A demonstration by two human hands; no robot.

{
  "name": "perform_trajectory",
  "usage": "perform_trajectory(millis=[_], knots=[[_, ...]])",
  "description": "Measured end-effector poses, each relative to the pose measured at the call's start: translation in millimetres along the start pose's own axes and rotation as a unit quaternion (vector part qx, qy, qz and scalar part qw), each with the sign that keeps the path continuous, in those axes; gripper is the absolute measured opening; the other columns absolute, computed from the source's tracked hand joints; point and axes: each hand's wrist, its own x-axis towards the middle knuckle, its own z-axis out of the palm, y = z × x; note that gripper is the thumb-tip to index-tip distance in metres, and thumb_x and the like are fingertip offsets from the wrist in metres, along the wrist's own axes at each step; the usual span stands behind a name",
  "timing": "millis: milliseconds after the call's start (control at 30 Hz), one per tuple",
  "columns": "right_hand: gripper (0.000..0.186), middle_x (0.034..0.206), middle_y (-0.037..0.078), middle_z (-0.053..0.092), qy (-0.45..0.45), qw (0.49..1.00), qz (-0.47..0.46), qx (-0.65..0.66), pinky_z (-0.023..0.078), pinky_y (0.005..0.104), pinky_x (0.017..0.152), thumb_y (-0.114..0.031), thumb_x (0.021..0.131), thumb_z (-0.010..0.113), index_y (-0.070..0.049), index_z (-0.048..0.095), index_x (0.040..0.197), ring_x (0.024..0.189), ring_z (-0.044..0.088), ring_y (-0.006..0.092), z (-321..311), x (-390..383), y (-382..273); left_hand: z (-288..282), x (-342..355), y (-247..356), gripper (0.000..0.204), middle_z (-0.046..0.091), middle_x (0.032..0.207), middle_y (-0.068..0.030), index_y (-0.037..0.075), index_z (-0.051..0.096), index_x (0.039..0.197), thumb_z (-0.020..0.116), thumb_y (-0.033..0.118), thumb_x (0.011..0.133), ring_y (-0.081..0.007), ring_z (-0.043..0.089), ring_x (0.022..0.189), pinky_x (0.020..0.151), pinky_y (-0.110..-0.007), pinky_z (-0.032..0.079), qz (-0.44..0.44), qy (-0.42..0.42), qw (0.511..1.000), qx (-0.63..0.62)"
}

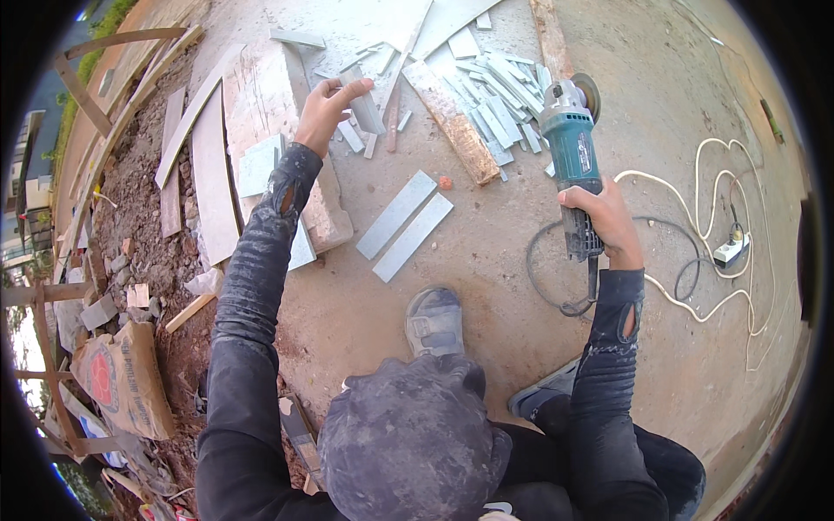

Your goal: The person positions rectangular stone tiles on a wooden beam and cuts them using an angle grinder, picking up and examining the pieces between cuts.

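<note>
My left hand (327,111) is raised at the upper left of centre, thumb and fingers closed round a narrow grey tile strip (368,111). In my right hand (613,222) is a teal angle grinder (573,149), gripped by its dark rear body. The grinder's disc (587,94) points away from me at the far end; whether it spins, I cannot tell. Two longer pale tile strips (396,214) lie side by side on the ground between my hands. Beyond them is a heap of cut tile pieces (499,95).
A pale block (326,208) stands left, with tile pieces (259,167) on it. A wooden board (452,122) lies ahead. The grinder's dark cord and a white extension cable with a socket block (731,250) loop across the right. A paper sack (123,380) sits lower left.
</note>
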Motion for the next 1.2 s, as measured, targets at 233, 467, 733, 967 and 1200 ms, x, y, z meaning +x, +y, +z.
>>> perform_trajectory(millis=[233, 467, 733, 967, 1200], knots=[[0.034, 0.075, 0.002, 0.058, 0.017, 1.000, 0.005, -0.006, 0.042, 0.0245, 0.057, -0.025, 0.068, 0.074, -0.002, 0.061, 0.090, 0.062, 0.054, 0.0103, -2.8, -0.1, 4.2, 135.5, -3.5, -28.0, 0.085, 0.063, 0.112, -0.0252, -0.016, 0.055, 0.114, 0.079, 0.051, 0.068, -0.0316, 0.067, 0.095, 0.082, -0.039, 0.054, -0.253, -0.027, 0.966, 0.042], [0.027, 0.073, 0.001, 0.057, 0.016, 0.999, 0.016, 0.028, 0.042, 0.0241, 0.055, -0.022, 0.070, 0.071, -0.003, 0.059, 0.087, 0.058, 0.053, 0.0087, -6.2, -6.7, 13.0, 175.9, -8.8, -32.7, 0.088, 0.065, 0.110, -0.0272, -0.014, 0.057, 0.117, 0.079, 0.056, 0.068, -0.0358, 0.065, 0.103, 0.092, -0.042, 0.050, -0.253, 0.127, 0.941, 0.187], [0.026, 0.072, 0.000, 0.056, -0.015, 1.000, 0.022, 0.013, 0.041, 0.0245, 0.054, -0.021, 0.070, 0.071, -0.004, 0.060, 0.085, 0.058, 0.051, 0.0083, 1.3, 3.4, 13.3, 152.5, -31.9, -78.9, 0.039, 0.071, 0.091, -0.0143, -0.005, 0.061, 0.121, 0.069, 0.002, 0.084, -0.0164, 0.068, 0.069, 0.057, -0.028, 0.057, -0.200, 0.093, 0.969, -0.113], [0.027, 0.073, 0.000, 0.057, -0.049, 0.998, -0.003, 0.024, 0.042, 0.0249, 0.055, -0.020, 0.070, 0.071, -0.003, 0.060, 0.087, 0.060, 0.052, 0.0085, 11.1, 8.1, 6.8, 159.8, -41.3, -55.5, 0.046, 0.067, 0.097, -0.0148, -0.008, 0.053, 0.126, 0.069, 0.006, 0.086, -0.0200, 0.067, 0.078, 0.065, -0.032, 0.057, -0.224, 0.065, 0.947, -0.220], [0.057, 0.082, 0.019, 0.067, -0.017, 0.991, -0.041, -0.124, 0.051, 0.0344, 0.069, -0.037, 0.059, 0.073, 0.008, 0.063, 0.093, 0.071, 0.064, 0.0315, 35.2, 34.6, 27.3, 164.5, -47.7, -72.3, 0.043, 0.065, 0.095, -0.0140, -0.009, 0.050, 0.122, 0.070, 0.007, 0.087, -0.0211, 0.067, 0.074, 0.060, -0.033, 0.058, -0.216, 0.009, 0.953, -0.214]])
